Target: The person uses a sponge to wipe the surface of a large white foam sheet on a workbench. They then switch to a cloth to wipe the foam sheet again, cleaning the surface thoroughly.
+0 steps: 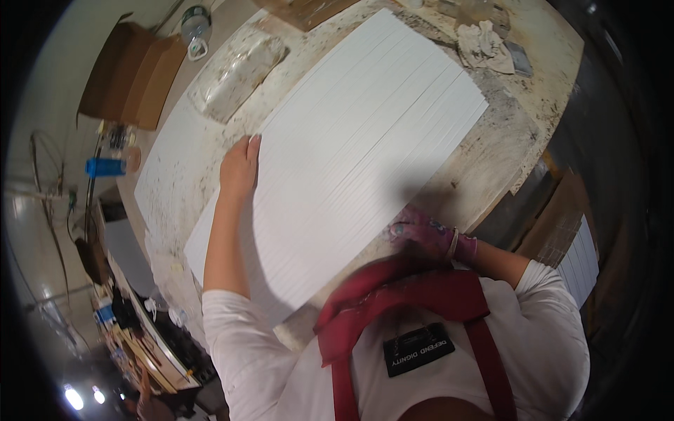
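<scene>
A broad row of long white strips point(358, 133), laid side by side, covers the middle of the worktable and slants up to the right. Along its left edge is my bare left hand point(240, 167), fingers together and closed against the outer strip. My right hand point(425, 233), in a purple patterned glove, is at the opposite edge, close to my body. Its fingers are curled and partly blurred, and whatever they may hold is hidden. A dark blurred patch, perhaps a shadow, lies just beyond that hand.
A plastic-wrapped white block point(237, 74) lies left of the strips on the stained worktable point(491, 165). An open cardboard box point(133, 77), a clear bottle point(196, 27) and a blue object point(105, 167) are farther left. A crumpled cloth point(484, 48) lies far right. More white strips point(580, 263) stand in a carton at right.
</scene>
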The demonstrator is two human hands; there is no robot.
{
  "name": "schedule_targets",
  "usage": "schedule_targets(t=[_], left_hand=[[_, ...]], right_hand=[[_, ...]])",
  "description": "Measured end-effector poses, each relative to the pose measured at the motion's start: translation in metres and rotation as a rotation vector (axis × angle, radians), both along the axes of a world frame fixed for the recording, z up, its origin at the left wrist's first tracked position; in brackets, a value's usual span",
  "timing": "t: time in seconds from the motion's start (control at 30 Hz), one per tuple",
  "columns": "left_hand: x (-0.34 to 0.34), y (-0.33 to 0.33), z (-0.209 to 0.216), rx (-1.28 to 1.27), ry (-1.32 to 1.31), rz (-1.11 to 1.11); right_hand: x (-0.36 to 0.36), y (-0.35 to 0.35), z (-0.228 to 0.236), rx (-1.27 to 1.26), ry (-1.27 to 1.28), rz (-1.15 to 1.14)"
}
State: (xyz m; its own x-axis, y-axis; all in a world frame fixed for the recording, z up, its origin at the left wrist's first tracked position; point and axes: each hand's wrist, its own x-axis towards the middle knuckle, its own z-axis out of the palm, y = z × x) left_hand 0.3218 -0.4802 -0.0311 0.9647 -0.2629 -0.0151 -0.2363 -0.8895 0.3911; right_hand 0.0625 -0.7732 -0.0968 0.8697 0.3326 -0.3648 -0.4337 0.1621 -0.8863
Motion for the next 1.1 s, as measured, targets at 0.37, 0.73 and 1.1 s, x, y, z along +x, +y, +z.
schedule_targets(t=[0.37, 0.73, 1.1], left_hand=[[-0.112, 0.165, 0.028, -0.317, -0.169, 0.333], [-0.352, 0.242, 0.006, -0.963, 0.001, 1.049], [-0.367, 0.194, -0.025, -1.088, -0.034, 1.169]], right_hand=[[0.001, -0.019, 0.018, 0.310, 0.150, -0.087], [0.102, -0.322, -0.012, -0.594, -0.469, -0.721], [0.247, -0.317, -0.045, -1.432, -0.642, -0.204]])
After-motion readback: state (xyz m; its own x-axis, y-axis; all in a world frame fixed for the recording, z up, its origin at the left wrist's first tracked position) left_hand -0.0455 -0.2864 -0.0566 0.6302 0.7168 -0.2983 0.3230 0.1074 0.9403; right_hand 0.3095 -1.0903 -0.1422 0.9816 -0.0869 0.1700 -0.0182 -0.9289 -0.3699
